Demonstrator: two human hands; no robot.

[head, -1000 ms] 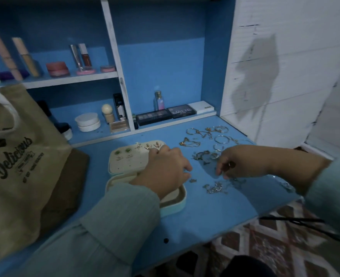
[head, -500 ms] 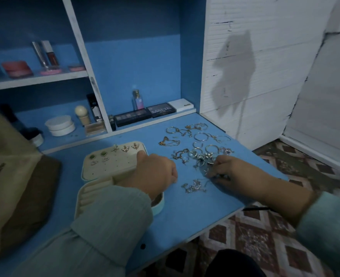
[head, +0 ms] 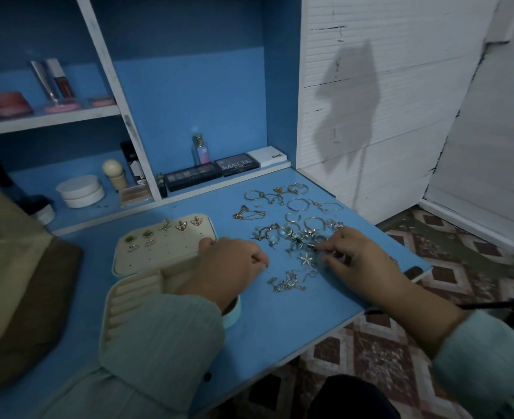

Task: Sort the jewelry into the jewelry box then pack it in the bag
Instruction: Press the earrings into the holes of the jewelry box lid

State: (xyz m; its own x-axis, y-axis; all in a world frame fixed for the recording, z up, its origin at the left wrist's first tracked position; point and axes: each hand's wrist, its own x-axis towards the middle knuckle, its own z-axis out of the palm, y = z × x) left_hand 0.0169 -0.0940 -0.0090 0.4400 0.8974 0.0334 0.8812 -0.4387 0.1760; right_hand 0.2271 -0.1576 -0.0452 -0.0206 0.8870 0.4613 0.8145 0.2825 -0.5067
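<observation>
Right hand (head: 358,261): fingertips curled down into the heap of jewelry (head: 298,234), pinching a small piece there; which piece, cannot tell. Left hand (head: 231,267): fingers curled in, resting over the open jewelry box (head: 134,294); contents of the grip not visible. Box lid panel (head: 162,243) carries earrings. Desk (head: 280,322) front edge lies close before both wrists. Bag (head: 11,267) stands at far left. Cosmetics on shelf (head: 47,119) behind.

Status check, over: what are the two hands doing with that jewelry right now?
Left hand curled beside open jewelry box. Right hand pinching a small piece in loose jewelry. Some earrings already pinned. Bag waiting left.
</observation>
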